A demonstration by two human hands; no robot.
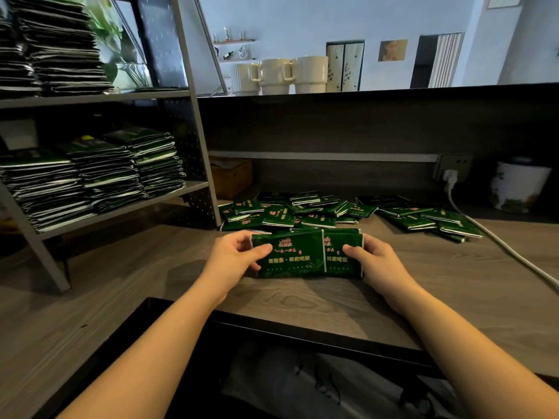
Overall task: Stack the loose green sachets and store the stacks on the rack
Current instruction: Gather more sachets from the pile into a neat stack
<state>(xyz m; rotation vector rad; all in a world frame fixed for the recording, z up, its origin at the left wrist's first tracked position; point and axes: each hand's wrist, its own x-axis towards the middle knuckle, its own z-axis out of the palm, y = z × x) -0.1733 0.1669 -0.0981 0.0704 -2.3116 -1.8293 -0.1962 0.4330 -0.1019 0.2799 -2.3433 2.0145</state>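
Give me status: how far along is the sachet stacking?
Partway. Done: the rack already holds stored stacks on its shelves. In hand: left hand and right hand grip a small stack from both ends, low over the desk. Left: a loose pile behind it remains unstacked.

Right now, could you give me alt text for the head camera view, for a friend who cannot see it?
Two bare hands, left hand and right hand, grip a stack of green sachets by its ends on a wooden desk. More loose sachets lie scattered behind, and a metal rack at left holds finished stacks.
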